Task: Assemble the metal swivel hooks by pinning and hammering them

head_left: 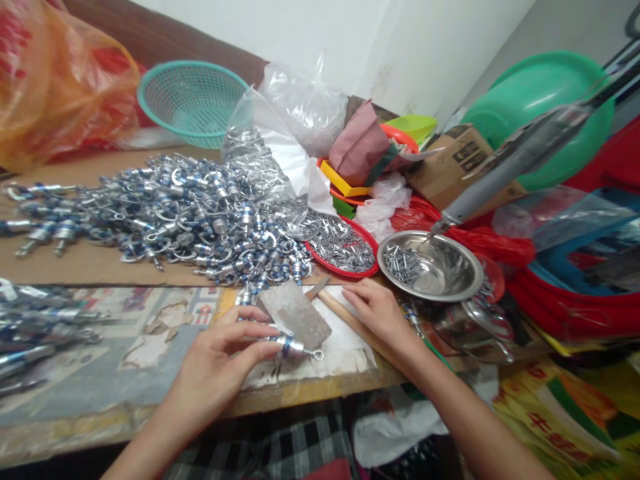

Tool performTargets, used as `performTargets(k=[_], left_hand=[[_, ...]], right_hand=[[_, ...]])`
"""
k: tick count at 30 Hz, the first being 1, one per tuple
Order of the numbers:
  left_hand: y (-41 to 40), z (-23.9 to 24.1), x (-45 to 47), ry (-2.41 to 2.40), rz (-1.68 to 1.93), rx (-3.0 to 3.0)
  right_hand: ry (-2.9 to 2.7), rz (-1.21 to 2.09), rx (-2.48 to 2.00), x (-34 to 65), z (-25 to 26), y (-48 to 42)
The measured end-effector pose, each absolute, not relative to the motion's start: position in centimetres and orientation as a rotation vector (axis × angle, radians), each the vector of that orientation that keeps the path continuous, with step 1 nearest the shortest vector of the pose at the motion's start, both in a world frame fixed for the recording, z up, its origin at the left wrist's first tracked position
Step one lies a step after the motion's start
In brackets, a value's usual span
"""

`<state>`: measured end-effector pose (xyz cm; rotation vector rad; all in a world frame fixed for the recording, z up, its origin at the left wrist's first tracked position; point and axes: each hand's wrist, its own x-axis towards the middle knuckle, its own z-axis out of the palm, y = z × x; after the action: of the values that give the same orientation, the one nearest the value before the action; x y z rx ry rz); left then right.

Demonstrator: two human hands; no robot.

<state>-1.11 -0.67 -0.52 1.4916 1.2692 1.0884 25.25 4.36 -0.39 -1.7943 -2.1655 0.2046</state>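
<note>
My left hand point(225, 353) is closed in a pinch on a small silver metal fitting point(293, 345) with blue bands and a wire loop at its right end. The fitting is just above the near edge of a grey stone block point(295, 313) on the worn table. My right hand point(377, 310) has its fingers curled together beside the wooden handle of a hammer point(345, 313), with the metal head pointing away. Whether those fingers hold a small part or touch the handle cannot be made out.
A large heap of similar fittings point(200, 213) covers the cardboard behind. Small metal parts fill a red plate point(376, 257), and pins lie in a steel bowl point(460, 287). A grey rod-like tool point(510, 170) slants over the bowl. More fittings point(40, 327) lie at left.
</note>
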Motion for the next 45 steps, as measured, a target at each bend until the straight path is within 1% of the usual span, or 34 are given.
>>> performTargets(k=[2,3,8,15,19,22,23,26,32,35,38,40,42,45], left_hand=[[-0.6,-0.5,-1.1,1.26,1.125,1.589],[-0.6,-0.5,-1.1,1.259,1.142,1.621],[-0.7,-0.3,-0.9,1.228,1.168,1.604],[-1.0,0.0,-0.9,1.215,1.144,1.613],[-1.3,0.3,-0.7,1.19,1.166,1.658],[-1.7,0.3,-0.5,1.223,1.218,1.712],[-1.9,0.3,-0.4,1.239,1.239,1.734],[-2.4,0.2,-0.3,1.26,1.298,1.815],[-2.8,0.4,-0.3,1.136,1.358,1.938],[-2.9,0.7,-0.4,1.064,1.361,1.892],[-2.8,1.1,-0.6,1.127,1.289,1.705],[-2.6,1.4,-0.9,1.175,1.205,1.554],[-2.6,1.8,-1.1,1.206,1.136,1.468],[-2.7,2.3,-1.1,1.247,1.059,1.494]], right_hand=[[-2.116,0.015,-1.854,25.1,-0.2,7.2],[-2.093,-0.017,-1.886,25.0,-0.1,8.6],[-2.107,-0.011,-1.984,24.7,-0.3,12.7],[-1.946,-0.021,-1.953,25.1,0.6,11.2],[-1.977,0.157,-1.747,23.0,2.3,7.2],[-2.08,0.416,-1.356,20.0,3.6,2.7],[-2.145,0.436,-1.23,19.1,4.0,1.3],[-2.365,0.35,-1.034,17.3,4.8,-1.4],[-2.525,0.168,-1.034,16.9,5.3,-2.1],[-2.503,0.125,-1.0,17.0,5.1,-2.3],[-2.374,0.227,-0.928,17.1,4.5,-2.8],[-2.293,0.231,-0.855,17.4,4.0,-3.0],[-2.309,0.102,-0.746,17.7,3.5,-3.0],[-2.39,-0.091,-0.593,18.2,3.2,-2.7]])
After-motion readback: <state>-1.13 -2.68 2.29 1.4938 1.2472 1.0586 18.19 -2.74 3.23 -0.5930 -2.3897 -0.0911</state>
